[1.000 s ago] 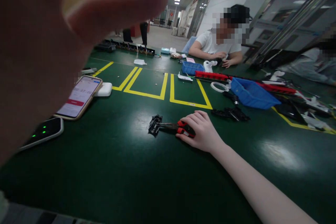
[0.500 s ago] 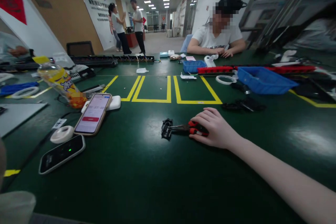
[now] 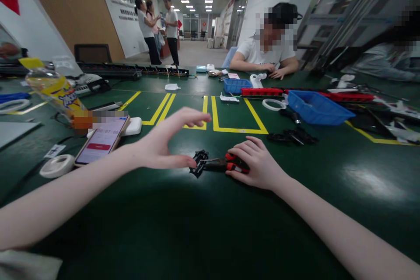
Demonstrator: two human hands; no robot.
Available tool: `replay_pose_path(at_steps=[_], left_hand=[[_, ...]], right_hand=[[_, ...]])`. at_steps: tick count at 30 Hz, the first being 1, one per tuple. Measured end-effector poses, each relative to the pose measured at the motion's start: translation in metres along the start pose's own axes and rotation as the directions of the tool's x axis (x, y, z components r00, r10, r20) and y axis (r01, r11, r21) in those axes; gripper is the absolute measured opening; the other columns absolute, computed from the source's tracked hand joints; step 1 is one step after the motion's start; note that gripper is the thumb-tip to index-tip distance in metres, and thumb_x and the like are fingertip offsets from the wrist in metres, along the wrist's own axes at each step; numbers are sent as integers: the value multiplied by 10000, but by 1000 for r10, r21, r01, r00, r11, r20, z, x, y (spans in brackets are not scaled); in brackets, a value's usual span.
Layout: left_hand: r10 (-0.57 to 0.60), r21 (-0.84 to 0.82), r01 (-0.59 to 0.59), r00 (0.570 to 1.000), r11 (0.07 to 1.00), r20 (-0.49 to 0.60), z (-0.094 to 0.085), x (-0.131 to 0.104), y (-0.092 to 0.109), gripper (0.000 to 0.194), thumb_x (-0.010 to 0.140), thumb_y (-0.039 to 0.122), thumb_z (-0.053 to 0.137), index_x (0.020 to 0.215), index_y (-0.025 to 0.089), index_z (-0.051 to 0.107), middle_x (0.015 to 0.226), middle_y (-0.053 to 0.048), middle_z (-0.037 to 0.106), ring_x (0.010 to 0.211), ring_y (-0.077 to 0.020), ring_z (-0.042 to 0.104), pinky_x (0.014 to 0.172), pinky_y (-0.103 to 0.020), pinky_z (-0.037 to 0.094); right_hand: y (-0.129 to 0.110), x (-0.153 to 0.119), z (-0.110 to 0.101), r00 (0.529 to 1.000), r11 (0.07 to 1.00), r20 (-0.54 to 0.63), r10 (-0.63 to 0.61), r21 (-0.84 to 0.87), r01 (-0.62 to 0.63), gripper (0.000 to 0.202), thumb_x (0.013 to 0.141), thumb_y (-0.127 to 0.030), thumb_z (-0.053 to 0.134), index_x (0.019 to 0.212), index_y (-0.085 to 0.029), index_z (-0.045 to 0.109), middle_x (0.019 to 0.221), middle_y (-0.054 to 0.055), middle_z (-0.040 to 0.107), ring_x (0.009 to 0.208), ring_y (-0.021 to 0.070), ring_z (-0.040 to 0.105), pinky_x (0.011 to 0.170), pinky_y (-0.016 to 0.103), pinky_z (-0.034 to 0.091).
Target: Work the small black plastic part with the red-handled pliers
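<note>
My right hand (image 3: pixel 254 164) is closed around the red and black handles of a pair of needle-nose pliers (image 3: pixel 216 163) on the green table. The pliers' jaws point left and meet a small black plastic part (image 3: pixel 199 164); whether they grip it cannot be made out. From the left reaches my left hand (image 3: pixel 164 142), open, with thumb and fingers spread apart. Its thumb tip overlaps the left edge of the black part in view; I cannot tell if they touch. Nothing is held in the left hand.
On the left are a phone (image 3: pixel 101 140), a white tape roll (image 3: pixel 57 166), a white case (image 3: pixel 133 126) and a drink bottle (image 3: pixel 61 96). A blue bin (image 3: pixel 318 107) and black pieces (image 3: pixel 292 136) lie to the right. A person (image 3: pixel 267 52) sits across the table.
My left hand has come in from the left to the black part. The right hand still holds the pliers against it. The view has shifted slightly.
</note>
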State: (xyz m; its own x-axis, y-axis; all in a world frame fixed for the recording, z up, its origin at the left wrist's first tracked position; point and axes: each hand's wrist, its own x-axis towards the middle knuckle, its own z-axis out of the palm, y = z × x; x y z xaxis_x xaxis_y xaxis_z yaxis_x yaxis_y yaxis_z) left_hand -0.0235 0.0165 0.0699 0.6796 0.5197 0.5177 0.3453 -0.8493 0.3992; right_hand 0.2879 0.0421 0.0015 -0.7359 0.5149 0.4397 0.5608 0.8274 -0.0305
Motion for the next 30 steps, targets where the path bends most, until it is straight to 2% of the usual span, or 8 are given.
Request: replay_pose_path(at_steps=[2, 4, 8, 13, 20, 25, 30], left_hand=[[-43, -26, 46, 992, 999, 119, 17, -5, -10, 772, 857, 460, 686, 1487, 226, 307, 1491, -146, 398, 1356, -329, 410, 1114, -507, 389], [-102, -38, 114, 966, 993, 239, 34, -12, -23, 785, 852, 411, 695, 1497, 226, 286, 1534, -143, 337, 1417, -325, 335, 1167, -525, 309], [-112, -113, 151, 949, 982, 294, 50, -22, -40, 811, 828, 359, 722, 1497, 207, 291, 1545, -150, 321, 1428, -318, 325, 1177, -511, 300], [-90, -183, 151, 948, 971, 304, 52, -20, -39, 757, 836, 286, 710, 1487, 240, 326, 1526, -121, 368, 1402, -301, 376, 1162, -477, 344], [-64, -100, 99, 949, 990, 308, 55, -23, -35, 646, 870, 224, 667, 1452, 242, 387, 1469, -109, 445, 1331, -268, 466, 1115, -438, 412], [-90, -47, 107, 954, 993, 285, 58, -24, -34, 563, 869, 246, 680, 1387, 236, 458, 1402, -103, 503, 1263, -251, 525, 1062, -430, 463], [-65, 23, 61, 964, 998, 257, 59, -24, -34, 550, 858, 257, 694, 1366, 242, 483, 1385, -111, 525, 1232, -264, 554, 1012, -438, 500]], right_hand=[[0, 0, 0, 1000, 1000, 7, 6, 1, -6, 416, 814, -478, 675, 1109, -187, 645, 1032, 92, 705, 991, 265, 628, 1052, 519, 358], [1, 0, 0, 1000, 1000, 10, 8, 1, -8, 422, 810, -474, 679, 1117, -186, 645, 1036, 90, 706, 990, 265, 630, 1051, 524, 362], [3, 0, 0, 1000, 1000, -1, 1, 7, -1, 428, 812, -475, 677, 1123, -183, 644, 1035, 90, 705, 984, 261, 634, 1060, 534, 353], [4, 1, 0, 1000, 1000, 13, -1, 4, 1, 425, 825, -476, 664, 1136, -188, 635, 1029, 85, 704, 980, 260, 637, 1066, 549, 342], [1, 1, -1, 999, 999, 27, 27, 20, -28, 432, 813, -473, 681, 1132, -185, 638, 1031, 81, 698, 985, 249, 639, 1091, 547, 315], [-1, 1, -4, 998, 998, 36, 46, 33, -47, 433, 804, -473, 691, 1133, -197, 643, 1036, 72, 704, 1002, 248, 637, 1093, 541, 318], [-1, -1, -5, 998, 997, 18, 57, 41, -57, 441, 785, -470, 709, 1127, -198, 649, 1029, 65, 707, 996, 244, 635, 1091, 526, 319]])
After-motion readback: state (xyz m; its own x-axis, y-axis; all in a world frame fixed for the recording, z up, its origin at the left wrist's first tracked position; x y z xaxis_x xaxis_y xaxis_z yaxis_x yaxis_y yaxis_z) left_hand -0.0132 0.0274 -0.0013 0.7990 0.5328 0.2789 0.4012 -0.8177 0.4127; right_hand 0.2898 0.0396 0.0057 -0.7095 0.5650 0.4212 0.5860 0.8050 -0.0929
